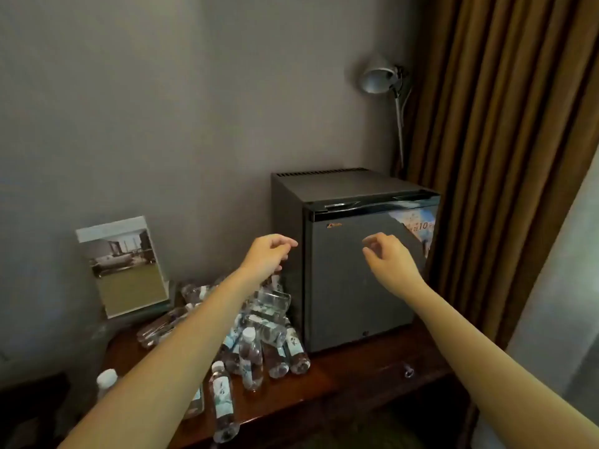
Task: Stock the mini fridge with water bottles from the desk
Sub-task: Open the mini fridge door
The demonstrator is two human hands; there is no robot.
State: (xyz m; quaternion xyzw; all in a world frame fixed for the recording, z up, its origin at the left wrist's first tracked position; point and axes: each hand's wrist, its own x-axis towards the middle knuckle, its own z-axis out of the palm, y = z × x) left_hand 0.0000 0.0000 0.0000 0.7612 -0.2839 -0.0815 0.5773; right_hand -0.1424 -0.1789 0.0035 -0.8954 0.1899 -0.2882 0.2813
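Observation:
A black mini fridge (343,286) stands on the dark wooden desk (356,377) against the wall, its door closed. A heap of clear water bottles (259,345) with white caps lies on the desk to the fridge's left, some upright, most on their sides. My left hand (267,254) hovers above the heap near the fridge's left edge, fingers loosely curled and holding nothing. In front of the fridge door my right hand (390,259) is raised, fingers loosely curled, empty and apart from the door.
A framed picture card (124,265) leans on the wall at the desk's left. A silver lamp (382,81) rises behind the fridge. Brown curtains (505,140) hang at the right. A drawer knob (408,372) shows on the desk's front.

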